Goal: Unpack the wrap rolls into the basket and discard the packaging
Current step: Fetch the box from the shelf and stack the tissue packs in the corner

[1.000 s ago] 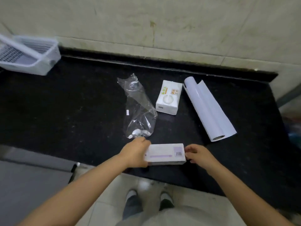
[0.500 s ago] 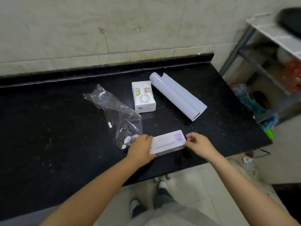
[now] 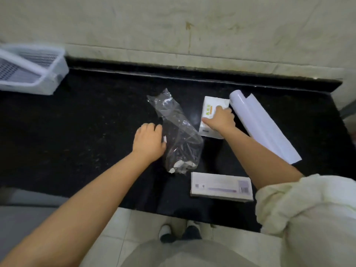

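- While both of your arms reach out over the black counter (image 3: 81, 120), your left hand (image 3: 149, 140) lies palm down against the left side of the clear plastic bag (image 3: 178, 135), fingers curled toward it; whether they actually pinch the film cannot be told.
- Your right hand (image 3: 219, 120) rests on top of the small white box (image 3: 212, 116) just right of the bag, thumb along its left edge and fingers bent over its far right part, gripping it.
- Just right of that box, touching it, the white roll (image 3: 258, 124) lies flat, its long axis running from far-left to near-right, with a loose sheet edge peeled open along it.
- Near the bag's closed lower end, the long flat box (image 3: 221, 186) lies on the counter with its long axis left to right, barcode at the right end; neither hand touches it.
- The bag lies slanted, its open mouth toward the wall, and a few small white scraps sit in its near end.
- Well to the left of the bag, by the wall, the white slatted basket (image 3: 48, 79) stands; nothing shows inside the part in view.
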A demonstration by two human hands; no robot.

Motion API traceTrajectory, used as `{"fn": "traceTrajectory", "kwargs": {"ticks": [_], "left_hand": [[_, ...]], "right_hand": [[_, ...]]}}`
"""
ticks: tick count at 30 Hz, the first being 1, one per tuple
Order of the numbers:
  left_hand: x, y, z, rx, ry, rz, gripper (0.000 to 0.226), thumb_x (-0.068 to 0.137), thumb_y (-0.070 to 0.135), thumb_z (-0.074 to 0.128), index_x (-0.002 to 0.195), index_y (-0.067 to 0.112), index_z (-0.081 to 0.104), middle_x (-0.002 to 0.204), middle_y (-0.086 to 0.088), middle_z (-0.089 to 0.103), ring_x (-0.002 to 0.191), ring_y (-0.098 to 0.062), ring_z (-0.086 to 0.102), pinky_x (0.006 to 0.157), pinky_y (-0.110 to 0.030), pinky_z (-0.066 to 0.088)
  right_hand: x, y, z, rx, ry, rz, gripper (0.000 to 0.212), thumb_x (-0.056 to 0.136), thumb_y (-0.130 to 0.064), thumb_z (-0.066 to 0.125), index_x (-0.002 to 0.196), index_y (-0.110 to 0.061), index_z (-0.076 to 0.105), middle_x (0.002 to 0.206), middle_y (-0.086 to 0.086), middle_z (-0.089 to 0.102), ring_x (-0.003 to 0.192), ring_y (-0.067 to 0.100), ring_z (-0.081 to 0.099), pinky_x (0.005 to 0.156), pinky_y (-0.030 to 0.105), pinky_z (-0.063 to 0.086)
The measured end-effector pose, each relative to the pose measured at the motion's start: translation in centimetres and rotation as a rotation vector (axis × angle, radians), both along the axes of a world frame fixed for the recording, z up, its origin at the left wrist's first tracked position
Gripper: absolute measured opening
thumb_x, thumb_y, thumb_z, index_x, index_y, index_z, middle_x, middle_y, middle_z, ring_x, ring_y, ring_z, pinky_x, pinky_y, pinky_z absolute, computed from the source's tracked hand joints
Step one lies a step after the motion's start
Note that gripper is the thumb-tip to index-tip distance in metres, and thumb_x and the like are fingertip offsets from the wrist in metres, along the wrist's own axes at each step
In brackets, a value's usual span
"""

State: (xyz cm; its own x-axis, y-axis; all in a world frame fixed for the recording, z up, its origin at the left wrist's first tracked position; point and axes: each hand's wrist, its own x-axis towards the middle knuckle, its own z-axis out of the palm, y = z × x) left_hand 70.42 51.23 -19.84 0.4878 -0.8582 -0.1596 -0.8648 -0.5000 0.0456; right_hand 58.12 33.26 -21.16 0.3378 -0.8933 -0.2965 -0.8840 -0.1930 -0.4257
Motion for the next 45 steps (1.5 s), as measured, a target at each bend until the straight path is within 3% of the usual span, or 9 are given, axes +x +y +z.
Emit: {"fn": "traceTrajectory", "kwargs": {"ticks": [4,7,14,20,24,29,38,45], "left_hand": [[1.6,1.0,-0.6,0.028,-0.017,0.126,0.059,0.090,0.032,0.050,0.139,0.006,0.031,0.143,-0.015,0.038,0.134,-0.030,0.031,0.112,-0.039,0.026],[2.3,1.4,-1.3,0.029,-0.030,0.205,0.060,0.091,0.032,0.050,0.140,0.005,0.030,0.145,-0.015,0.035,0.137,-0.029,0.027,0.117,-0.041,0.020],[3.4,1.3,-2.3,0.031,0.027,0.312,0.061,0.092,0.032,0.048,0.143,0.008,0.026,0.151,-0.014,0.026,0.143,-0.029,0.015,0.119,-0.044,0.009],[5.3,2.8,-1.3,-0.093,0.025,0.351,0.063,0.092,0.031,0.048,0.144,0.008,0.022,0.155,-0.016,0.017,0.145,-0.029,0.009,0.119,-0.044,0.007],[8.1,7.1,0.7,-0.133,-0.016,0.378,0.063,0.092,0.032,0.048,0.145,0.009,0.021,0.155,-0.016,0.017,0.145,-0.029,0.010,0.119,-0.043,0.008],[12.8,17.8,3.7,-0.159,-0.105,0.460,0.064,0.092,0.034,0.047,0.145,0.009,0.021,0.156,-0.015,0.017,0.145,-0.029,0.011,0.119,-0.043,0.010],[19.8,41.2,6.6,-0.114,-0.162,0.720,0.065,0.092,0.035,0.047,0.145,0.008,0.021,0.155,-0.016,0.016,0.145,-0.030,0.010,0.119,-0.045,0.009],[24.7,52.2,5.6,-0.075,-0.134,0.922,0.065,0.092,0.038,0.047,0.145,0.011,0.022,0.155,-0.015,0.019,0.145,-0.030,0.011,0.119,-0.044,0.010]], "right_hand": [[2.9,-1.7,-1.7,0.044,0.070,-0.125,0.091,0.071,-0.051,0.069,0.141,-0.018,0.021,0.151,0.022,0.011,0.128,0.039,0.032,0.099,0.049,0.038],[4.0,-1.9,-2.2,0.007,0.195,-0.119,0.098,0.069,-0.048,0.070,0.143,-0.020,0.012,0.151,0.025,0.007,0.127,0.039,0.032,0.097,0.049,0.039],[2.5,-3.5,-1.6,-0.022,0.128,-0.088,0.082,0.071,-0.032,0.067,0.138,-0.019,0.023,0.135,0.026,0.036,0.124,0.040,0.035,0.100,0.047,0.035],[4.2,-1.2,3.7,-0.207,0.025,0.022,0.082,0.066,-0.030,0.072,0.134,-0.015,0.031,0.129,0.028,0.042,0.121,0.042,0.037,0.097,0.047,0.037],[8.5,5.5,7.5,-0.294,-0.060,0.224,0.083,0.063,-0.031,0.075,0.133,-0.016,0.033,0.127,0.024,0.045,0.118,0.041,0.039,0.094,0.045,0.038],[15.5,18.6,10.2,-0.279,-0.160,0.464,0.077,0.063,-0.028,0.073,0.130,-0.018,0.036,0.122,0.020,0.047,0.115,0.039,0.039,0.092,0.044,0.039],[27.3,41.2,10.8,-0.208,-0.207,0.812,0.078,0.065,-0.030,0.072,0.132,-0.019,0.034,0.122,0.018,0.047,0.114,0.035,0.040,0.091,0.042,0.038],[35.7,51.2,10.4,-0.188,-0.169,0.996,0.075,0.066,-0.030,0.072,0.130,-0.018,0.034,0.123,0.017,0.046,0.114,0.035,0.040,0.091,0.041,0.038]]}}
